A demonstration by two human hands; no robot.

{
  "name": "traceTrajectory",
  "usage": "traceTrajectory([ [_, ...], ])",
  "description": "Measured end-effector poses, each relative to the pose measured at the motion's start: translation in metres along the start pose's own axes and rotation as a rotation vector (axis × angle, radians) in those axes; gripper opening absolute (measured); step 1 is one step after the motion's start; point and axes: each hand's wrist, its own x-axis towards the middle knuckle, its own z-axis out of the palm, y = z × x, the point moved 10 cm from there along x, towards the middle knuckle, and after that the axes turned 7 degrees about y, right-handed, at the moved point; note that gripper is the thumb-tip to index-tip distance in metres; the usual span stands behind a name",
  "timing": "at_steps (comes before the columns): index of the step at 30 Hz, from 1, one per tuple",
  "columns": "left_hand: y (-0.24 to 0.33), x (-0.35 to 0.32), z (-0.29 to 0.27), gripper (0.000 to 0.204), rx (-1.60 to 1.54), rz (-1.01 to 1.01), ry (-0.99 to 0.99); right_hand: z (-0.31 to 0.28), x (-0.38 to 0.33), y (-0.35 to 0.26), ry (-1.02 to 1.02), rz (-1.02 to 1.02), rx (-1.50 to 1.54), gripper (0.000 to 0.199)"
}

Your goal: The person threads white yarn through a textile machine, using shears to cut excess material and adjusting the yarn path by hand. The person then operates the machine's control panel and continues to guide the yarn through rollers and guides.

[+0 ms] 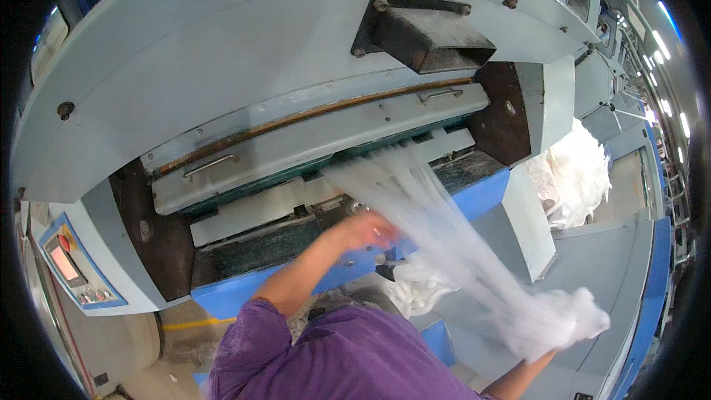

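Note:
A thin veil of white fibre (452, 233) stretches out of the slot of a grey machine and runs down to the right. It ends in a fluffy bunch (570, 318) around my right hand, whose fingers are hidden in it. Only the wrist and right forearm (527, 376) show below. The fibre is pulled taut towards that hand. My left hand (366, 230) is beside the veil's left edge, in front of the machine's middle. Its fingers are smeared by motion, so I cannot tell whether they touch the fibre.
A long grey cover with handles (211, 167) spans the machine above the slot. A black duct (452, 37) juts out overhead. Blue front panels (481, 192) edge the opening. White fibre heaps (574, 174) lie at the right and below the slot. A control panel (74, 263) is at left.

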Motion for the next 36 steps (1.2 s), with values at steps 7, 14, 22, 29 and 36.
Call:
traceTrajectory([
  [7,0.016,0.039,-0.172,0.028,-0.648,0.146,0.783,0.035,0.040,0.025,0.385,-0.370,-0.644,0.083],
  [14,0.034,0.092,-0.054,0.016,0.484,0.120,0.678,0.316,-0.011,-0.132,-0.268,-0.744,-0.145,0.088],
  [22,-0.041,-0.008,0.109,0.024,0.971,0.243,-0.028,0.570,0.003,-0.202,-0.672,-0.695,-0.444,0.109],
  [29,0.002,-0.125,-0.085,0.039,-0.136,0.271,0.875,0.694,-0.099,-0.209,-0.560,-0.986,-0.589,0.070],
  [36,-0.012,-0.103,-0.180,0.032,-0.790,0.242,0.502,0.617,-0.310,-0.249,-1.207,-0.878,0.245,0.037],
])
